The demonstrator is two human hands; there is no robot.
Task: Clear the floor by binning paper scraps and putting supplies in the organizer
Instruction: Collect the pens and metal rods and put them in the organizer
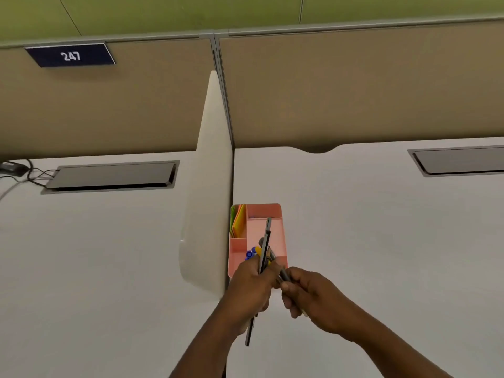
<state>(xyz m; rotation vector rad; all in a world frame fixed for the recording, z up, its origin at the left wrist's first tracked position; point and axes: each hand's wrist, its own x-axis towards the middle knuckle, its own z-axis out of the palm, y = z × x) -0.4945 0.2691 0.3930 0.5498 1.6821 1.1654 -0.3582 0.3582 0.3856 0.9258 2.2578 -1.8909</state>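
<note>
At lower centre of the frame, the left hand (252, 289) has its fingers clamped around a long dark flat ruler-like strip (264, 251), whose upper end reaches over the pink plastic compartmented organizer (281, 238) on the white worktop (381, 227). Just right, touching it, the right hand (308, 296) pinches a slim dark pen (283, 274) angled toward the organizer's near compartment.
</note>
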